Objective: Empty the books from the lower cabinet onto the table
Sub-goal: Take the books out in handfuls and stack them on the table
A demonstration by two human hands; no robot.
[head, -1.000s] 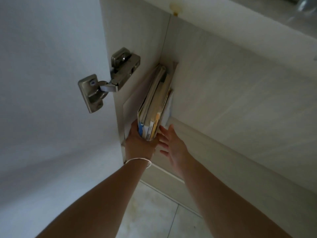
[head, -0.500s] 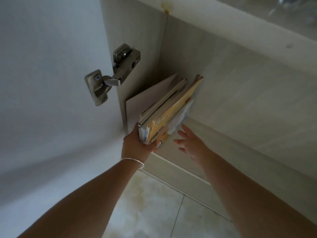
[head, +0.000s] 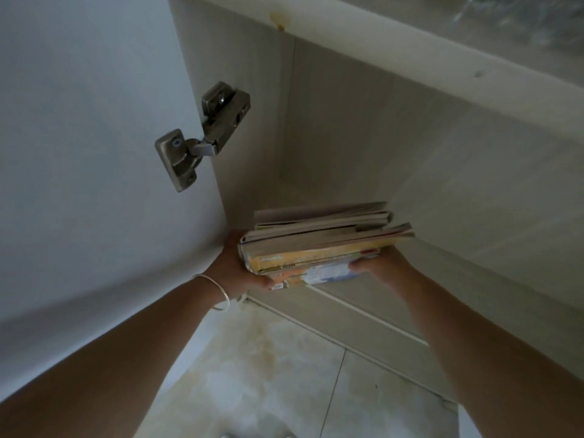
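We see the left hand grasping the spine end of a stack of books, thumb under the lowest cover and palm against the spines. The right hand grasps the stack's near long edge, thumb on the bottom cover, fingers hidden behind the books. The books lie flat between the two hands, held in the air at the mouth of the cabinet, clear of its floor. The lower covers are yellow, orange and pale blue; any print on them is too blurred for us to read. A thin bangle circles the left wrist. To the left stands the open door, carried by a metal hinge. Below lies pale tiled floor.
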